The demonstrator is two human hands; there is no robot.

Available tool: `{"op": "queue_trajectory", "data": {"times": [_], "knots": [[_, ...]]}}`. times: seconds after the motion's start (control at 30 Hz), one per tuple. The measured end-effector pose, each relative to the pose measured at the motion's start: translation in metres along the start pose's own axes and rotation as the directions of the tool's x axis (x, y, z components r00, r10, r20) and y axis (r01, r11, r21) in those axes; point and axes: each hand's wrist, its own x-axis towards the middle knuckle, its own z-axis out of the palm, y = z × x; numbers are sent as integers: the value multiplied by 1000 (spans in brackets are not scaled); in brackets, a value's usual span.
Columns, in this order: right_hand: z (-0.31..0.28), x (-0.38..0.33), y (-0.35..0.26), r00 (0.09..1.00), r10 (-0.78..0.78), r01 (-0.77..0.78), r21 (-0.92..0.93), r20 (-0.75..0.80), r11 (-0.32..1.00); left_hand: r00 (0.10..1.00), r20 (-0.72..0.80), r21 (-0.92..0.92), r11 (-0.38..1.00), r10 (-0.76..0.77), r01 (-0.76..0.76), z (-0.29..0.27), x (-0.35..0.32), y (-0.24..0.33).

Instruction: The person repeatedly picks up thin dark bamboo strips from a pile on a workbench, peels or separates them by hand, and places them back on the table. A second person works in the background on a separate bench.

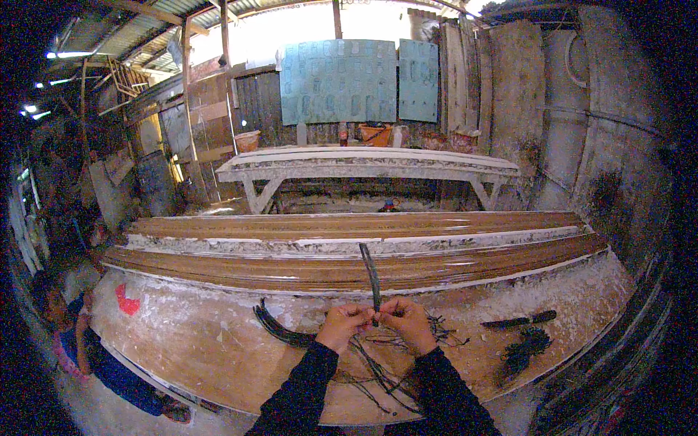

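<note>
A long, narrow dark strip (369, 272) stands up between my two hands, its lower end pinched in my fingertips. My left hand (345, 326) grips it from the left, thumb and fingers closed. My right hand (407, 323) closes on the same end from the right, touching or nearly touching the left. Left of my hands, a bundle of similar dark strips (278, 328) lies on the wooden tabletop (196, 356). Thin loose dark strands (382, 374) are scattered under and between my forearms. What the strips are made of, I cannot tell.
A dark-handled knife (520, 320) and a dark bristly clump (528, 345) lie at the right. A red scrap (127, 299) is at the left. Long brown moulded lengths (291, 270) span the table's far side. Behind stands a whitish bench (363, 163). A person (91, 345) sits at the left.
</note>
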Motion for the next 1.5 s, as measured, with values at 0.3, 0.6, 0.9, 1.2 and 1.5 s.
{"op": "queue_trajectory", "data": {"times": [0.3,0.6,0.9,1.2,1.5], "knots": [[-2,5,15,998,-64,63,-73,-12,995,1000,-4,-22,1000,6,-6,0,0,0],[6,1,3,907,-416,401,-430,63,809,994,-103,-118,993,-20,8,2,-2,4],[12,-9,-8,852,-492,488,-612,179,622,991,-133,-111,994,-3,-11,5,-5,9],[15,-5,9,922,-348,253,-415,-171,874,992,-99,-26,997,75,-78,6,-2,2],[12,1,10,971,-196,195,-18,-139,981,986,-146,-88,992,76,-90,13,-1,-1]]}}
